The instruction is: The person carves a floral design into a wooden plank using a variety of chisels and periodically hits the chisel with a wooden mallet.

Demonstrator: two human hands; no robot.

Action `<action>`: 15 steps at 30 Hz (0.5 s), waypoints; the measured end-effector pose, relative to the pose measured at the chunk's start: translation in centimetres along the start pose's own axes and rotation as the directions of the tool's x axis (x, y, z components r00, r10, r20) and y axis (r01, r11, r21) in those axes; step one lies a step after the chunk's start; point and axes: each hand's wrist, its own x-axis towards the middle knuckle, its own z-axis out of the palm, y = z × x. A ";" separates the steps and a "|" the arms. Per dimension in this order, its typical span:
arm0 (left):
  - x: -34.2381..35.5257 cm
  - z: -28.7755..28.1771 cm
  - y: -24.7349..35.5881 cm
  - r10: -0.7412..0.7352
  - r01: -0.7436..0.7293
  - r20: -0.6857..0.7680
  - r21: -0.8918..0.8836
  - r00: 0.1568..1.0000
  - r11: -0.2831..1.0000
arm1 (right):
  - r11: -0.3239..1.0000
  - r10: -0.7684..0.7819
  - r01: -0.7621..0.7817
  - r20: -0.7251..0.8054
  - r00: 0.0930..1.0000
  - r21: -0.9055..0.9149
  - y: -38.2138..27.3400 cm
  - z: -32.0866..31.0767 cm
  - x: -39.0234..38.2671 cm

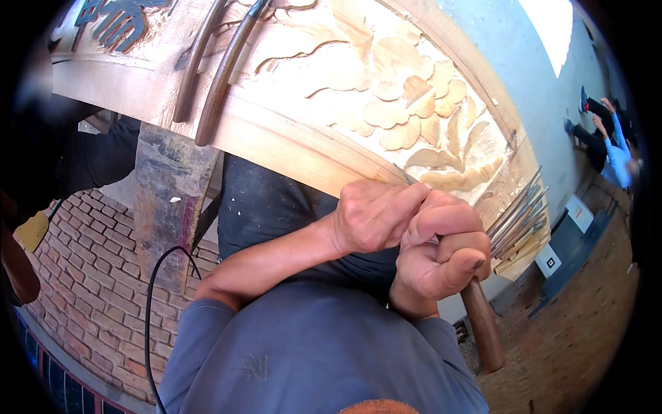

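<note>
My right hand (445, 248) is closed in a fist around a carving chisel, whose brown wooden handle (483, 328) sticks out below the fingers. Pressed against it, my left hand (379, 215) is closed at the blade end, its fingers largely covering the metal. A short bit of blade (405, 174) shows past the knuckles, at the near border of a pale wooden panel (289, 141). Just beyond both hands, a relief of rounded petals (417, 96) and curling leaves (455, 179) is cut into the panel.
Several chisels (517, 221) lie bunched at the panel's right end. Two long-handled tools (187, 90) (219, 96) lie across its left part. A worn wooden support (169, 200) stands below; a black cable (148, 324) hangs nearby. People are at far left (96, 155) and right (616, 155).
</note>
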 end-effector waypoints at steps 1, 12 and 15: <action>0.0 -0.8 0.1 -0.023 0.023 0.071 0.003 0.997 1.000 | 0.995 -0.093 0.094 0.042 0.995 -0.022 0.1 0.5 -0.1; 0.5 -0.3 0.2 0.119 -0.139 0.224 0.075 0.967 0.987 | 0.992 0.005 0.046 -0.386 0.923 0.122 -1.5 0.0 0.1; 0.1 0.1 -0.1 0.111 -0.122 0.158 0.061 0.981 0.991 | 0.991 0.056 -0.014 -0.321 0.945 0.132 -1.1 -0.3 -0.3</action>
